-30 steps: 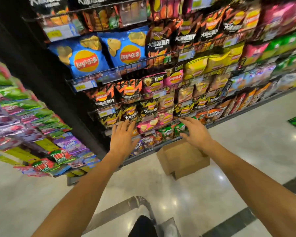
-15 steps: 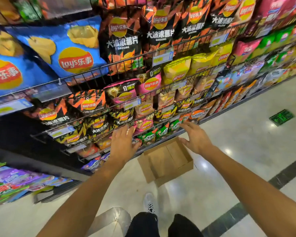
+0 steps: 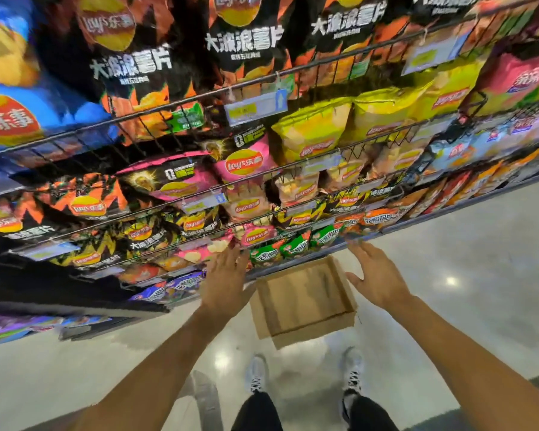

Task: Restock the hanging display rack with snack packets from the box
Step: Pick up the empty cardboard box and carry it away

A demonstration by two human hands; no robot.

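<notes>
A brown cardboard box [image 3: 305, 298] sits open on the shop floor below the wire display rack [image 3: 262, 79]; its inside looks bare. The rack holds rows of snack packets: black and orange ones at the top, yellow ones [image 3: 315, 129] to the right, pink ones [image 3: 243, 160] in the middle, green ones [image 3: 293, 248] on the lowest row. My left hand [image 3: 224, 281] reaches forward with straight fingers beside the box's left rim, holding nothing. My right hand [image 3: 377, 275] is spread over the box's right rim, also holding nothing.
My two feet in white shoes [image 3: 350, 373] stand on the glossy pale floor [image 3: 464, 259] just behind the box. A lower shelf of purple and blue packets [image 3: 19, 326] runs off at the left. A metal object [image 3: 206, 396] lies by my left foot.
The view has closed in on the rack and tilted down. Both hands have dropped from the lowest packet rows toward the box's two sides.
</notes>
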